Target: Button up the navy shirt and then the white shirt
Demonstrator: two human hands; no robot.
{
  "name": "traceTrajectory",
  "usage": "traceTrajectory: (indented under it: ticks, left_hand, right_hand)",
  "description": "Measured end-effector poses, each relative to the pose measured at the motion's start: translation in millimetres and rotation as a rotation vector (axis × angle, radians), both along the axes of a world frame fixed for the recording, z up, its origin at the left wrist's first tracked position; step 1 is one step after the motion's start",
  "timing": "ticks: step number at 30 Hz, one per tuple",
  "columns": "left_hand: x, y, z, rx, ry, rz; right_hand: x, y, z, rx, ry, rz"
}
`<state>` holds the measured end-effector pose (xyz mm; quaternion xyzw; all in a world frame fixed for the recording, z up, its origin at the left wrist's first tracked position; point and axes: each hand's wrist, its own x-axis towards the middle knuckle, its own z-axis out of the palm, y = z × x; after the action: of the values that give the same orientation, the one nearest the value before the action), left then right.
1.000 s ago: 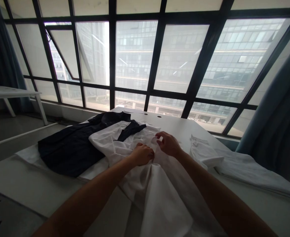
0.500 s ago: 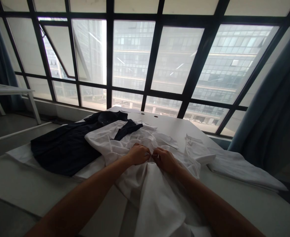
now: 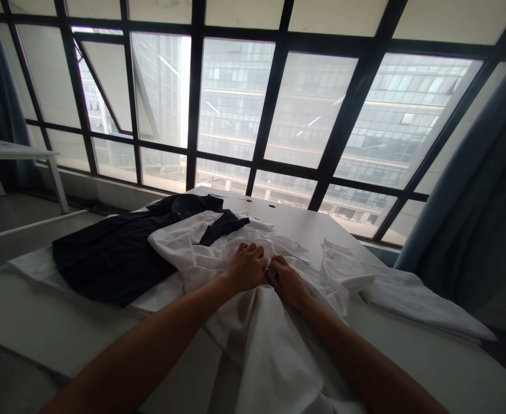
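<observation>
A white shirt [image 3: 274, 345] lies rumpled across the table in front of me, its near part hanging over the edge toward my body. My left hand [image 3: 248, 267] is closed on the shirt's fabric near its middle, knuckles up. Right beside it, my right hand [image 3: 284, 280] pinches the same cloth, the fingertips of both hands almost touching. What small part of the shirt sits between the fingers is hidden. To the left, a dark navy shirt [image 3: 115, 253] lies spread out, partly under a white sleeve.
Folded white cloth [image 3: 425, 299] lies on the right of the white table [image 3: 391, 351], beside another white piece [image 3: 343, 264]. A second white table [image 3: 15, 150] stands far left. Large black-framed windows [image 3: 236, 98] rise behind, with a blue curtain [image 3: 460, 172] at the right.
My left hand has shifted slightly right and up, turning over more toward my right hand, which stays nearly in place on the shirt. The camera view has tilted slightly.
</observation>
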<state>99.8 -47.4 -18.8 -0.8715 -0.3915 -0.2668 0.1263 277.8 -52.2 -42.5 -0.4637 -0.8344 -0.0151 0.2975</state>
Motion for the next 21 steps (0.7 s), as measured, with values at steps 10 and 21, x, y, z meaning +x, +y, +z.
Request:
traceTrajectory:
  ticks: [10,21]
  left_hand:
    - [-5.5,11.6,-0.9,-0.643,-0.353,0.044]
    - [-10.1,20.4,-2.3,-0.938,-0.48,-0.072]
  right_hand:
    - [2.7,1.4,-5.4,0.084,-0.004,0.022]
    - [0.0,-0.6,-5.2,0.079,0.249,0.028]
